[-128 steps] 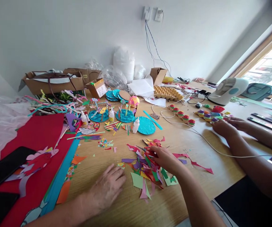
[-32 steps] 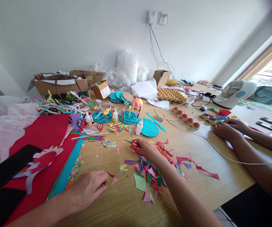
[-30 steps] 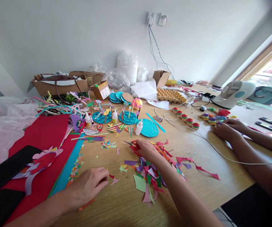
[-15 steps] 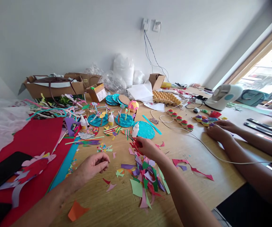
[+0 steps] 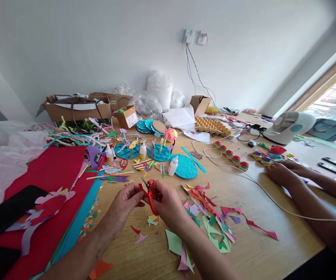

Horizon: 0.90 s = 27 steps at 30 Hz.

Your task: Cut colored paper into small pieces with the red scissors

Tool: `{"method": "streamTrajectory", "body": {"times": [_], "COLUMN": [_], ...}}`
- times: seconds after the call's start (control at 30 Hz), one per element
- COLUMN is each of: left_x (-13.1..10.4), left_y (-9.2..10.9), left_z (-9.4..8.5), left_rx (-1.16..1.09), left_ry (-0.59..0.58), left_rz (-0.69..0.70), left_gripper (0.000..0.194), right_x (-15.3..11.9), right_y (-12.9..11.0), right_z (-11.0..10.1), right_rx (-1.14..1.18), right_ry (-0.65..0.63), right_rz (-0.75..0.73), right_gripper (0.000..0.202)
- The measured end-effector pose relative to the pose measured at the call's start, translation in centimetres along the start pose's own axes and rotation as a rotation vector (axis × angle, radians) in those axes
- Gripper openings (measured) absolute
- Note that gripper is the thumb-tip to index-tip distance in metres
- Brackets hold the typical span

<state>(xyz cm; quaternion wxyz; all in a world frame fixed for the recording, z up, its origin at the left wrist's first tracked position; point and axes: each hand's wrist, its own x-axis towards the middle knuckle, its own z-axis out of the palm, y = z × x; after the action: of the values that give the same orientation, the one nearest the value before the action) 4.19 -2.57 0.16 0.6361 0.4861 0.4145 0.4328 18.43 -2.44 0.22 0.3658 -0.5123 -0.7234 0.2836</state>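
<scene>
My right hand [image 5: 168, 200] is closed around the red-handled scissors [image 5: 151, 194], whose blades point up and to the left. Between the fingertips of my left hand [image 5: 127, 204] is a small piece of red paper [image 5: 141, 187], right beside the blades. Both hands meet above the wooden table. To the right of my right hand lies a heap of coloured paper scraps [image 5: 205, 210]. A white glue bottle [image 5: 173, 166] stands beyond my hands, at the edge of a blue textured disc [image 5: 187, 167].
Red paper sheets [image 5: 48, 175] and a black phone-like object [image 5: 13, 210] lie at left. Decorated blue discs [image 5: 127, 151] stand at the back. A white cable [image 5: 252, 179] crosses toward another person's hands [image 5: 284, 173] at right. A white fan [image 5: 290, 126] stands behind.
My right hand has moved left with the scissors, and my left hand has come up to meet it, now pinching red paper. The scrap heap is spread farther right. The view has shifted slightly.
</scene>
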Motion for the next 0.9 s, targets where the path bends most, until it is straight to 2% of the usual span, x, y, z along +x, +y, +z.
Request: {"method": "streamTrajectory", "body": {"times": [0.13,0.27,0.4,0.67,0.9], "left_x": [0.0,0.1,0.2,-0.3,-1.0], "left_y": [0.7,1.6,1.6,1.2,1.3], "left_z": [-0.8,-1.5,-1.8,-1.9,-2.3], "left_rx": [0.071,0.313,0.482,0.562,0.450], "left_ry": [0.041,-0.048,-0.106,-0.135,-0.108], "left_rz": [0.048,0.087,0.113,0.078,0.087], "left_gripper": [0.013,0.012,0.014,0.016,0.022], "right_x": [0.5,1.2,1.6,1.4,0.6], "right_y": [0.0,-0.2,-0.3,-0.5,-1.5], "right_z": [0.2,0.1,0.5,1.0,0.7], "right_rx": [0.195,0.489,0.672,0.636,0.535], "right_ry": [-0.019,-0.028,-0.045,-0.051,-0.091], "right_rz": [0.075,0.170,0.182,0.193,0.174], "right_gripper": [0.016,0.020,0.025,0.027,0.021]}}
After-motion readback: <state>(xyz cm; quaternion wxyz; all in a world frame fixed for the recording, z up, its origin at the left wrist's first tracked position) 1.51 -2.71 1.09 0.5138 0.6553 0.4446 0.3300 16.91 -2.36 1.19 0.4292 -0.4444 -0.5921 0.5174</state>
